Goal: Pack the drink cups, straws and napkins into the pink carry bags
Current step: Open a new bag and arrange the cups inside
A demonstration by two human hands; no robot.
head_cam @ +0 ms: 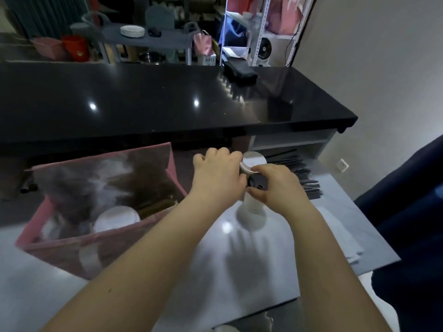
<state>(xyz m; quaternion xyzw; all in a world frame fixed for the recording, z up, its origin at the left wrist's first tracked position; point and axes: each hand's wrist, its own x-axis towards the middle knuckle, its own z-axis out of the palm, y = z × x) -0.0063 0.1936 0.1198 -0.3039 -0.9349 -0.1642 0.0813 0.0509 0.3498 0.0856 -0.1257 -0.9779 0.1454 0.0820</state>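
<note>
Left hand point(218, 173): curled round white-lidded cup point(254, 160), knuckles up, fingertips hidden behind the cup. Right hand point(275, 185): pinched black lid point(257, 182) between thumb and fingers, lid seated on top of second cup point(253, 203). Second cup: stood upright on pale lower counter point(275, 271), just in front of white-lidded cup. Touching or only close, could not tell.

Pink bag point(100, 245): sat open on same counter, left of both hands, left forearm crossing its near corner. Held one more lidded cup point(117, 218) at its near side. Rest of contents too blurred to name.

Black straws point(302, 176): lay in loose pile right of the cups, partly behind right hand. White napkins point(340, 236): lay flat near counter's right edge, well apart from the bag.

Black countertop point(167, 99): ran across behind, raised above lower counter, with dark block-shaped item point(239, 70) at its far edge. Shelving point(261, 32) beyond, pink bags on its shelves.
</note>
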